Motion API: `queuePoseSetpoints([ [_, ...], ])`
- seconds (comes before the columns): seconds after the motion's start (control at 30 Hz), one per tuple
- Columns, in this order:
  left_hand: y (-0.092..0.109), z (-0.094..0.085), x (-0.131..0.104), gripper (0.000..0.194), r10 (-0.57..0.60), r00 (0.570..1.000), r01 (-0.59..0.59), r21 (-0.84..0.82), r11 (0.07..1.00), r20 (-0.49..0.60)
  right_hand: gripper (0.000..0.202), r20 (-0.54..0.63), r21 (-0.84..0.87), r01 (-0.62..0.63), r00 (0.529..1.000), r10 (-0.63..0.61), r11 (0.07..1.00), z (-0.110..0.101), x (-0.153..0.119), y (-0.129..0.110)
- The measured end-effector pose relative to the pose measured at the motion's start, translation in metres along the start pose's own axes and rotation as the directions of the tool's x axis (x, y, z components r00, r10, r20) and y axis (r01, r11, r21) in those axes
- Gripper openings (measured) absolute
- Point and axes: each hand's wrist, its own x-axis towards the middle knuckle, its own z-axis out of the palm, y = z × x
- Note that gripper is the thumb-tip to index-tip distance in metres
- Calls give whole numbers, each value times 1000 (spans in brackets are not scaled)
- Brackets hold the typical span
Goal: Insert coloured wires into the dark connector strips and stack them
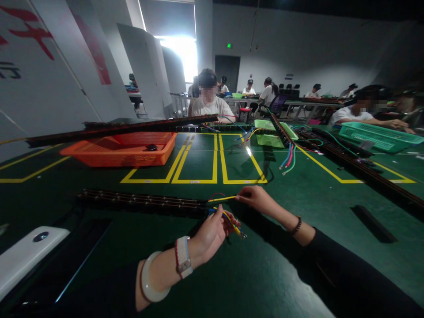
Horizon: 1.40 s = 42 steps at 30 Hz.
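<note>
Right hand [256, 198]: thumb and fingertips pinch the free end of a yellow wire [222, 199], which runs nearly straight to the right end of a long black strip [142, 201]. Left hand [212, 234]: fingers loosely curled about a bundle of blue and yellow wires [232, 219], metal tips [243, 236] poking out past the fingers; how firmly the thumb presses cannot be told.

Position: strip lies flat on the green table [265, 278], ahead of the left forearm, nearer than the orange basket [142, 160]. A thin red wire [217, 194] arches just beside the yellow one.

Handling notes (judgement): the step looks like separating and straightening single wires. Best drawn out gently, in line with the strip, so the joint at its end takes little strain. The left hand should keep the bundle low and apart, metal tips uncrossed. Likely fault: the red wire snagging under the right fingers.
</note>
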Motion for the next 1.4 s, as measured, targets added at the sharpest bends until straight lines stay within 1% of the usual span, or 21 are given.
queuePoseSetpoints([
  [0.07,0,0,0,31,-1,1000,1,4,1000,-3,32,-72,-19,-11,997,9,1000,5,1,4],
  [0.17,0,0,1,30,0,1000,0,3,1000,1,33,-116,-35,-21,993,17,999,12,1,6],
  [0.23,1,0,1,27,3,1000,-3,2,1000,-4,32,-108,-60,-22,994,16,998,13,0,6],
  [0.3,2,1,1,27,0,1000,0,2,1000,-1,30,-68,-109,-24,998,17,994,11,0,4],
  [0.37,2,2,1,28,-2,1000,2,5,1000,17,25,-32,-171,-8,999,3,985,6,-2,-3],
  [0.43,2,2,1,29,-3,999,3,11,1000,45,23,-28,-238,18,999,-25,971,-1,-6,-15],
  [0.53,1,1,2,27,2,997,-1,-13,1000,71,30,-46,-384,26,998,-47,923,-9,-18,-41],
  [0.57,0,0,3,26,11,997,-9,-31,999,72,34,-24,-445,35,998,-51,895,-11,-23,-50],
  [0.63,-1,-2,4,23,23,997,-19,-59,998,69,41,62,-545,72,997,-46,836,-11,-33,-65],
  [0.67,-2,-3,5,23,21,997,-17,-63,998,67,41,119,-573,102,992,-40,813,-9,-38,-70],
  [0.73,-3,-5,6,23,8,997,-4,-54,999,72,37,211,-600,151,977,-27,786,-5,-44,-76],
  [0.8,-3,-6,7,25,0,997,4,-44,999,81,28,258,-614,172,966,-9,770,-1,-46,-77],
  [0.93,-1,-4,6,26,1,997,1,-30,1000,71,24,263,-643,145,964,39,752,-1,-44,-75],
  [1.0,-1,-2,4,24,11,997,-9,-30,999,75,28,224,-660,112,973,53,743,-5,-41,-74],
  [1.1,0,0,3,21,56,994,-55,-22,998,91,35,125,-685,35,990,70,728,-10,-37,-72],
  [1.17,0,1,1,21,61,996,-62,5,998,66,37,80,-689,-4,993,82,725,-11,-34,-69],
  [1.3,2,1,-2,24,25,1000,-24,76,997,-13,40,79,-678,-39,989,125,734,-4,-28,-60],
  [1.4,3,0,-2,24,7,1000,-5,95,995,-28,41,94,-676,-61,981,168,734,3,-26,-55],
])
